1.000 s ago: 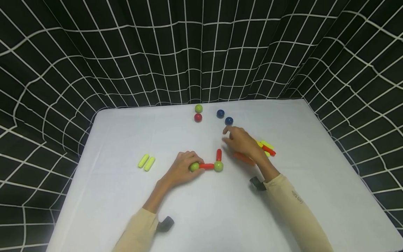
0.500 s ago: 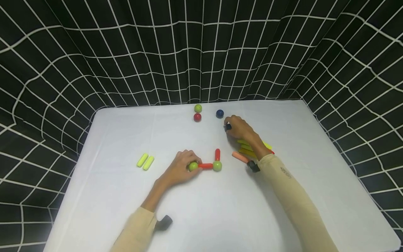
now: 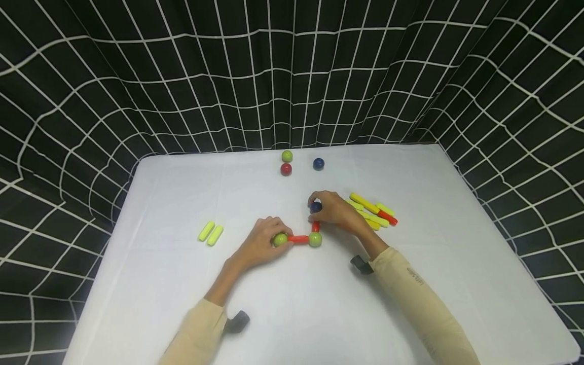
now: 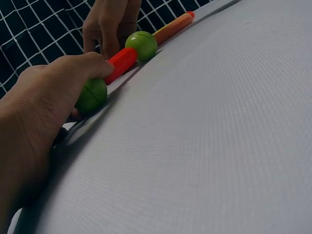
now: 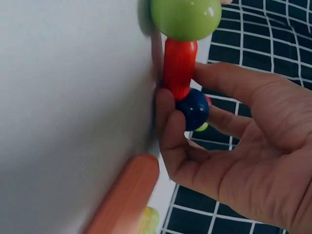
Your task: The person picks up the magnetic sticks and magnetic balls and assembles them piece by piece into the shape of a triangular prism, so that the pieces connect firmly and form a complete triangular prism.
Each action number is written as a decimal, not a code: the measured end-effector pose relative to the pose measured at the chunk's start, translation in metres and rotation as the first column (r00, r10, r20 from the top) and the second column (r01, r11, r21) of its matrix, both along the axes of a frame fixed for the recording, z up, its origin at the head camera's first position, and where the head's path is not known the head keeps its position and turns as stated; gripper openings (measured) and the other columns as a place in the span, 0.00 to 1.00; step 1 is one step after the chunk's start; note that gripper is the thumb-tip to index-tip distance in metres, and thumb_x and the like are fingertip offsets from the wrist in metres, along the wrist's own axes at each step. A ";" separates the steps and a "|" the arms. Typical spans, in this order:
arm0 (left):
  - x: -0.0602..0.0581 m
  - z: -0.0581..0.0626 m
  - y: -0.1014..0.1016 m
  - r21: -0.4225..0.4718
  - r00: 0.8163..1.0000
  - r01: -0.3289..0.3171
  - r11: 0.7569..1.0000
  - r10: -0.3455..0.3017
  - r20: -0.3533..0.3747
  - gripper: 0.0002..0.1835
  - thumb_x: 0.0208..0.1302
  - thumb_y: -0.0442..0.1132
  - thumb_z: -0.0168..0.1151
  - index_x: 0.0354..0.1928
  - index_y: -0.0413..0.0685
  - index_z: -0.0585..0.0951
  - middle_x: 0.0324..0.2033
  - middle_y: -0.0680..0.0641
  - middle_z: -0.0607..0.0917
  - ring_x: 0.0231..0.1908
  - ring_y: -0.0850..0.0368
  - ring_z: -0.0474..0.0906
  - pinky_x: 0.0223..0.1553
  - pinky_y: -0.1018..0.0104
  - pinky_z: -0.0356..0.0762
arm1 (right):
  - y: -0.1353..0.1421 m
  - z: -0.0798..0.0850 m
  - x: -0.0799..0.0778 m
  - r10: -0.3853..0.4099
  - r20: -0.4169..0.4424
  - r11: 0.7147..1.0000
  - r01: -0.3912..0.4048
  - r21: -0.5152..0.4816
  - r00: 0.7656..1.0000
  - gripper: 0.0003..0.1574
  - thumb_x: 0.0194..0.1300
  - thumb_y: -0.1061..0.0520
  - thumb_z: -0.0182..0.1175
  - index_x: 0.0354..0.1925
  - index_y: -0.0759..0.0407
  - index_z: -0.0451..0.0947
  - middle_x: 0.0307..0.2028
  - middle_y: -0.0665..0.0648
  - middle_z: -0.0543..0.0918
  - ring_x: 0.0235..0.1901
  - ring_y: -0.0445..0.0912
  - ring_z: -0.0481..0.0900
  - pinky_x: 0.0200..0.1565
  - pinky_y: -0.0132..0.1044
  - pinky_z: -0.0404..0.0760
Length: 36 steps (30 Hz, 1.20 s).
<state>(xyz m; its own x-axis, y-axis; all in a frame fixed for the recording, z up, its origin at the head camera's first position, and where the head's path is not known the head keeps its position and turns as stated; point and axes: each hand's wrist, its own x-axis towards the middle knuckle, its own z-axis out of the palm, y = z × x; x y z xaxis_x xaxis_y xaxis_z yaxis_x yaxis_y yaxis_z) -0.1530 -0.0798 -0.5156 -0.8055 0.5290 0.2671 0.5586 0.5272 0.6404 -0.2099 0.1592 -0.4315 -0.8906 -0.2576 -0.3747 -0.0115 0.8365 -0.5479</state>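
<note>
My left hand (image 3: 262, 243) holds a green ball (image 3: 280, 240), its thumb beside a red stick (image 4: 121, 64). That stick joins it to a second green ball (image 3: 315, 240). From this second ball another red stick (image 5: 179, 68) points away toward the far side. At its far end is a dark blue ball (image 5: 194, 109), which my right hand (image 3: 336, 209) grips with curled fingers. In the right wrist view the ball meets the stick's end, and the thumb lies alongside the stick.
Yellow, lime and red sticks (image 3: 365, 203) lie in a loose pile right of my right hand. An orange stick (image 5: 127, 192) lies close by. Two lime sticks (image 3: 215, 235) are at left. Farther back sit a green ball (image 3: 287, 156), a red ball (image 3: 286, 169) and a blue ball (image 3: 318, 163).
My right hand has taken the nearer blue ball from the back of the table and brought it left and closer, to the upright red stick's end. My left hand stays at its green ball.
</note>
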 end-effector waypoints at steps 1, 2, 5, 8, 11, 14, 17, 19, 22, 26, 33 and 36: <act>0.000 0.000 0.000 0.000 1.000 0.001 1.000 -0.001 -0.001 0.08 0.65 0.45 0.73 0.44 0.56 0.88 0.39 0.56 0.84 0.42 0.61 0.74 0.51 0.60 0.70 | 0.000 0.000 0.001 -0.007 -0.001 1.000 0.007 -0.008 1.000 0.25 0.66 0.55 0.72 0.59 0.56 0.80 0.63 0.62 0.80 0.61 0.57 0.74 0.68 0.54 0.78; 0.000 0.000 0.000 0.001 1.000 0.003 1.000 -0.003 -0.001 0.08 0.65 0.46 0.73 0.44 0.56 0.88 0.39 0.56 0.84 0.42 0.61 0.74 0.51 0.60 0.70 | 0.000 -0.001 0.002 -0.016 0.000 1.000 0.016 -0.020 1.000 0.25 0.66 0.55 0.71 0.60 0.56 0.80 0.64 0.63 0.79 0.61 0.57 0.74 0.69 0.54 0.77; 0.000 0.000 0.000 0.000 1.000 0.003 1.000 -0.003 0.002 0.09 0.65 0.46 0.73 0.45 0.57 0.87 0.39 0.57 0.84 0.42 0.61 0.74 0.51 0.60 0.70 | 0.002 0.002 0.005 -0.051 0.015 0.996 0.052 -0.066 0.999 0.27 0.67 0.56 0.71 0.63 0.56 0.79 0.67 0.64 0.77 0.64 0.58 0.72 0.71 0.57 0.76; -0.001 0.000 0.000 -0.002 1.000 -0.003 1.000 0.003 0.004 0.09 0.65 0.46 0.73 0.45 0.58 0.87 0.40 0.57 0.83 0.43 0.62 0.74 0.53 0.60 0.71 | 0.004 0.004 0.006 -0.063 0.033 0.993 0.066 -0.093 0.997 0.29 0.68 0.55 0.70 0.65 0.55 0.78 0.69 0.64 0.76 0.65 0.59 0.71 0.72 0.58 0.74; -0.001 0.000 -0.001 -0.002 1.000 -0.007 1.000 0.007 0.004 0.09 0.65 0.45 0.73 0.45 0.58 0.87 0.40 0.57 0.83 0.43 0.62 0.75 0.54 0.60 0.71 | 0.005 0.003 0.005 -0.032 0.045 0.996 0.036 -0.081 0.998 0.30 0.70 0.53 0.68 0.67 0.53 0.76 0.69 0.64 0.76 0.65 0.58 0.71 0.72 0.57 0.73; -0.001 -0.001 -0.001 0.001 1.000 -0.004 1.000 0.004 0.005 0.09 0.65 0.45 0.73 0.45 0.57 0.87 0.40 0.57 0.83 0.43 0.61 0.75 0.54 0.59 0.71 | 0.007 0.002 0.006 -0.015 0.049 0.998 0.018 -0.054 0.999 0.35 0.71 0.51 0.67 0.72 0.50 0.71 0.68 0.63 0.76 0.63 0.58 0.72 0.68 0.54 0.77; -0.001 -0.002 -0.001 0.006 1.000 -0.003 1.000 0.003 0.009 0.09 0.65 0.45 0.72 0.45 0.57 0.87 0.40 0.57 0.84 0.43 0.61 0.75 0.53 0.59 0.71 | 0.009 0.005 0.009 -0.024 0.017 1.000 0.024 -0.004 1.000 0.40 0.71 0.49 0.67 0.76 0.46 0.66 0.62 0.64 0.79 0.57 0.57 0.75 0.56 0.48 0.84; -0.001 -0.003 -0.001 0.007 1.000 -0.008 1.000 0.008 0.015 0.09 0.65 0.46 0.72 0.46 0.58 0.87 0.41 0.57 0.83 0.43 0.62 0.75 0.53 0.60 0.71 | 0.010 0.009 0.013 -0.011 -0.024 0.999 0.012 0.032 1.000 0.41 0.71 0.48 0.67 0.76 0.47 0.65 0.55 0.63 0.80 0.51 0.55 0.77 0.46 0.41 0.84; -0.001 -0.004 -0.001 0.009 0.999 -0.012 1.000 0.012 0.031 0.09 0.66 0.46 0.72 0.46 0.59 0.87 0.41 0.57 0.83 0.44 0.62 0.75 0.54 0.60 0.71 | 0.012 0.016 0.023 0.032 -0.078 0.998 -0.029 0.049 0.996 0.36 0.70 0.50 0.69 0.71 0.54 0.70 0.44 0.61 0.82 0.40 0.52 0.79 0.37 0.34 0.80; 0.000 -0.002 -0.001 -0.003 0.998 -0.001 1.000 0.001 0.057 0.10 0.67 0.48 0.71 0.48 0.60 0.86 0.43 0.58 0.83 0.45 0.62 0.75 0.55 0.58 0.71 | 0.015 0.022 0.041 0.129 -0.078 0.992 -0.129 0.012 0.989 0.22 0.70 0.53 0.70 0.59 0.57 0.78 0.33 0.57 0.82 0.31 0.48 0.77 0.32 0.33 0.75; -0.013 0.009 -0.004 0.116 0.979 -0.093 0.989 0.069 0.193 0.18 0.75 0.52 0.62 0.59 0.53 0.81 0.47 0.51 0.81 0.49 0.56 0.75 0.55 0.56 0.77 | 0.011 0.017 0.065 0.224 -0.029 0.974 -0.223 0.037 0.974 0.14 0.70 0.55 0.69 0.53 0.50 0.81 0.31 0.54 0.80 0.29 0.45 0.76 0.31 0.33 0.75; -0.020 0.009 -0.006 0.120 0.970 -0.137 0.983 0.108 0.218 0.18 0.76 0.52 0.61 0.60 0.52 0.80 0.45 0.49 0.80 0.48 0.54 0.75 0.53 0.57 0.78 | 0.008 0.015 0.070 0.217 -0.040 0.975 -0.215 0.050 0.975 0.15 0.70 0.57 0.69 0.54 0.51 0.81 0.29 0.53 0.79 0.28 0.45 0.75 0.31 0.32 0.74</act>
<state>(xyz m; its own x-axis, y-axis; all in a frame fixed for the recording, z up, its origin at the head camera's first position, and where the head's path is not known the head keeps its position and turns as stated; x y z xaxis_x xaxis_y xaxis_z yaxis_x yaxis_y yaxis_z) -0.1733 -0.0855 -0.5065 -0.9074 0.3938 0.1470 0.3409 0.4849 0.8054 -0.1404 0.1670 -0.4165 -0.8319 -0.4296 -0.3512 -0.2183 0.8353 -0.5046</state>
